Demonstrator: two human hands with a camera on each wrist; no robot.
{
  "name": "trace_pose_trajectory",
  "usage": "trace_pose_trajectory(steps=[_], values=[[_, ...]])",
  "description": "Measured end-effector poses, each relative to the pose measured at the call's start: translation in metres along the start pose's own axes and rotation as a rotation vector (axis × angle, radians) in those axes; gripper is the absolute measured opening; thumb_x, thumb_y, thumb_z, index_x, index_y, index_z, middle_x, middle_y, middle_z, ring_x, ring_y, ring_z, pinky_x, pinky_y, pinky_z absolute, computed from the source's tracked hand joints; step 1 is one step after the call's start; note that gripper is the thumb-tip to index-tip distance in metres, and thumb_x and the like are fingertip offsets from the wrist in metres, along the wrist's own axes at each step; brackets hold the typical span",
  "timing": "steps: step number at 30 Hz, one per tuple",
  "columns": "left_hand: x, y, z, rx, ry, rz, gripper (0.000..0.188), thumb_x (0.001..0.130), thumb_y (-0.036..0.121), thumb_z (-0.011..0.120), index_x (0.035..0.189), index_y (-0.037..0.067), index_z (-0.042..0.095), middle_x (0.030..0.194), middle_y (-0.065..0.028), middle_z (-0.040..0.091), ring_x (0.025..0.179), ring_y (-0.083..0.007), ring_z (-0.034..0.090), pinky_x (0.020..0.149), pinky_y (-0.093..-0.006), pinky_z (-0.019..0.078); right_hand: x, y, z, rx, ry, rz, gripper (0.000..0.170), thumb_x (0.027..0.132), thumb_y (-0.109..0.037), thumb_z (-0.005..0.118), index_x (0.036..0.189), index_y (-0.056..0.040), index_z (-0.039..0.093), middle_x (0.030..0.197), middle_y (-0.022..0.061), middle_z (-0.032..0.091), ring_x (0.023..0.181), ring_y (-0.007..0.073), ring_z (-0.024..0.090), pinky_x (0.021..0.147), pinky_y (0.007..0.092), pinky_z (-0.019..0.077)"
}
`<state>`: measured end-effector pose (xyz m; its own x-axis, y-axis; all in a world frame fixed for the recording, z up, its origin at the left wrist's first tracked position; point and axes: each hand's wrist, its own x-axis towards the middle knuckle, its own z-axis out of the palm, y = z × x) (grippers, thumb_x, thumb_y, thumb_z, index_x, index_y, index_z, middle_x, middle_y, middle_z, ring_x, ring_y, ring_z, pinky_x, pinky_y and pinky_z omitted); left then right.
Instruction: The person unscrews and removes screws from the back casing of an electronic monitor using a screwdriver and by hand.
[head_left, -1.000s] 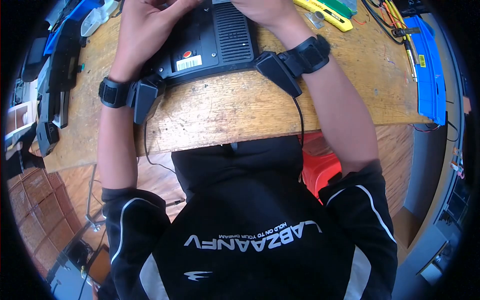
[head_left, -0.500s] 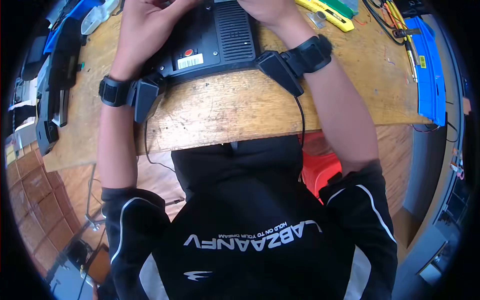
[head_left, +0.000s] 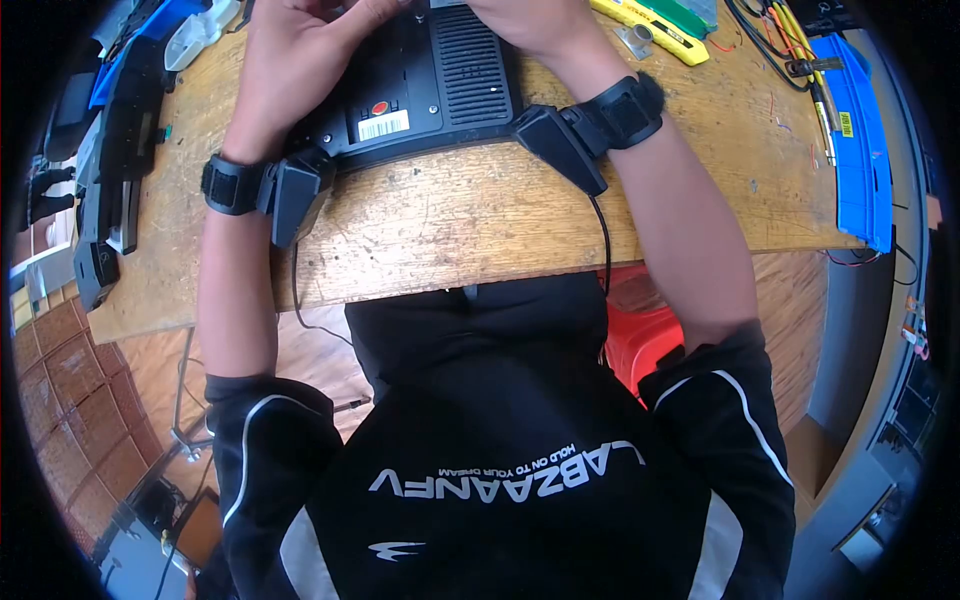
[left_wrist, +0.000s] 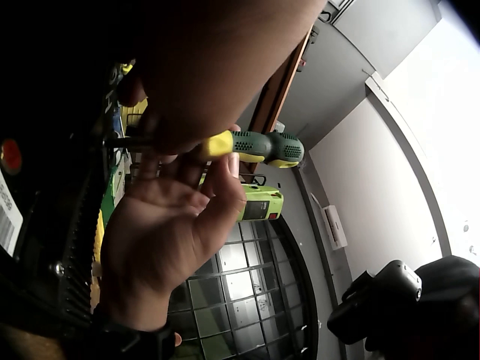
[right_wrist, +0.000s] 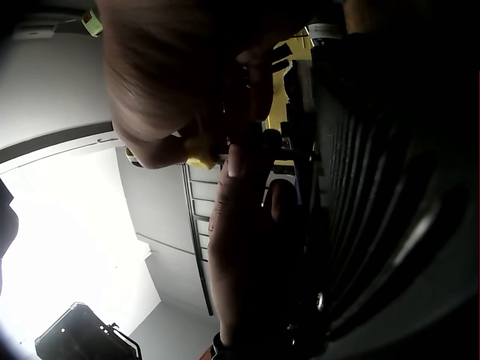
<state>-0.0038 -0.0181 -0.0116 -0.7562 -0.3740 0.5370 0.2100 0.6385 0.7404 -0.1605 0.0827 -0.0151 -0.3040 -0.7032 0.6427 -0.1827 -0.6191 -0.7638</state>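
A black electronic device point(head_left: 410, 75) with a slotted vent, a barcode label point(head_left: 383, 125) and corner screws lies on the wooden table under both hands. My right hand point(head_left: 540, 22) grips a screwdriver point(left_wrist: 266, 146) by its green and yellow handle. Its thin shaft points at the side of the device in the left wrist view. My left hand point(head_left: 297, 50) is close to the shaft, and its thumb and fingers pinch there in the right wrist view. The tip is dark and hard to see. In the head view both sets of fingertips are cut off at the top edge.
A yellow box cutter point(head_left: 665, 30) and a short metal cylinder point(head_left: 638, 36) lie right of the device. A blue tray point(head_left: 865, 185) stands at the table's right side, with wires beside it. Black equipment point(head_left: 115, 170) lines the left edge. Camera cables hang from both wrists.
The device has shifted very slightly to the right in the head view. Both hands stay at its far part with almost the same pose.
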Motion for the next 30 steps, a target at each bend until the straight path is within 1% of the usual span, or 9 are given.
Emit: trace_pose_trajectory(steps=[1, 3, 7, 10, 16, 20, 24, 28, 30], values=[[0.000, 0.007, 0.001, 0.000, -0.001, 0.000, 0.012, 0.095, 0.003, 0.070, 0.106, -0.002, 0.073, 0.094, 0.0006, 0.073, 0.083, -0.0047, 0.064, 0.075, -0.0213, 0.0528, 0.000, -0.001, 0.001, 0.000, 0.001, 0.000, 0.038, 0.089, -0.011, 0.078, 0.120, 0.0088, 0.067, 0.100, 0.0109, 0.074, 0.086, 0.0126, 0.069, 0.075, 0.0240, 0.0567], [0.000, 0.026, -0.001, 0.035, -0.031, -0.263, 0.013, 0.096, 0.005, 0.070, 0.107, -0.002, 0.074, 0.094, -0.0002, 0.073, 0.084, -0.0047, 0.063, 0.076, -0.0210, 0.0518, 0.001, -0.004, 0.002, 0.049, 0.038, 0.062, 0.038, 0.090, -0.012, 0.078, 0.120, 0.0087, 0.066, 0.100, 0.0105, 0.074, 0.085, 0.0124, 0.069, 0.075, 0.0237, 0.0565], [-0.002, 0.001, -0.005, 0.079, -0.072, -0.224, 0.014, 0.097, 0.004, 0.069, 0.108, -0.002, 0.073, 0.094, 0.0001, 0.073, 0.083, -0.0050, 0.063, 0.076, -0.0209, 0.0518, 0.003, -0.004, -0.004, 0.049, -0.061, 0.021, 0.040, 0.090, -0.014, 0.079, 0.120, 0.0084, 0.066, 0.100, 0.0098, 0.074, 0.085, 0.0116, 0.069, 0.075, 0.0238, 0.0565], [-0.004, -0.004, 0.004, -0.011, 0.022, -0.007, 0.014, 0.096, 0.002, 0.069, 0.109, -0.002, 0.073, 0.094, 0.0002, 0.073, 0.083, -0.0054, 0.064, 0.075, -0.0212, 0.0526, 0.000, -0.007, -0.001, -0.016, -0.045, 0.003, 0.040, 0.089, -0.014, 0.081, 0.119, 0.0081, 0.067, 0.101, 0.0094, 0.074, 0.086, 0.0109, 0.069, 0.075, 0.0242, 0.0566], [-0.003, 0.014, -0.002, -0.142, 0.003, -0.352, 0.013, 0.094, -0.001, 0.070, 0.107, -0.001, 0.073, 0.094, -0.0021, 0.073, 0.082, -0.0046, 0.064, 0.073, -0.0197, 0.0526, 0.001, -0.008, 0.005, 0.023, -0.036, 0.101, 0.033, 0.091, -0.008, 0.077, 0.117, 0.0090, 0.066, 0.104, 0.0098, 0.073, 0.088, 0.0110, 0.069, 0.077, 0.0237, 0.0565], [-0.006, 0.014, -0.001, 0.039, -0.037, -0.235, 0.016, 0.090, -0.001, 0.074, 0.105, -0.001, 0.072, 0.093, 0.0006, 0.069, 0.077, -0.0042, 0.063, 0.070, -0.0193, 0.0510, 0.001, 0.004, -0.004, 0.142, -0.011, 0.092, 0.030, 0.096, -0.008, 0.070, 0.119, 0.0085, 0.065, 0.101, 0.0080, 0.072, 0.088, 0.0096, 0.067, 0.077, 0.0219, 0.0537], [-0.002, 0.033, 0.003, -0.063, -0.083, -0.463, 0.016, 0.088, -0.001, 0.074, 0.103, -0.005, 0.071, 0.104, -0.0035, 0.064, 0.071, -0.0080, 0.065, 0.064, -0.0218, 0.0519, 0.000, -0.003, -0.003, 0.053, -0.006, 0.074, 0.027, 0.098, -0.012, 0.068, 0.117, 0.0076, 0.066, 0.100, 0.0064, 0.072, 0.088, 0.0090, 0.066, 0.076, 0.0223, 0.0525], [-0.003, 0.027, 0.001, 0.033, -0.135, -0.389, 0.012, 0.089, -0.001, 0.073, 0.100, -0.006, 0.072, 0.110, -0.0054, 0.063, 0.069, -0.0091, 0.065, 0.061, -0.0223, 0.0519, 0.000, -0.003, -0.006, -0.092, -0.015, 0.123, 0.024, 0.099, -0.013, 0.068, 0.112, 0.0072, 0.068, 0.097, 0.0055, 0.072, 0.086, 0.0088, 0.065, 0.076, 0.0223, 0.0521], [-0.004, 0.028, 0.001, 0.063, -0.143, -0.413, 0.009, 0.089, 0.001, 0.074, 0.097, -0.003, 0.074, 0.108, -0.0071, 0.066, 0.072, -0.0124, 0.066, 0.065, -0.0246, 0.0527, 0.003, 0.004, -0.006, 0.023, 0.132, 0.089, 0.021, 0.101, -0.014, 0.066, 0.107, 0.0064, 0.070, 0.094, 0.0046, 0.073, 0.086, 0.0081, 0.065, 0.077, 0.0226, 0.0517]])
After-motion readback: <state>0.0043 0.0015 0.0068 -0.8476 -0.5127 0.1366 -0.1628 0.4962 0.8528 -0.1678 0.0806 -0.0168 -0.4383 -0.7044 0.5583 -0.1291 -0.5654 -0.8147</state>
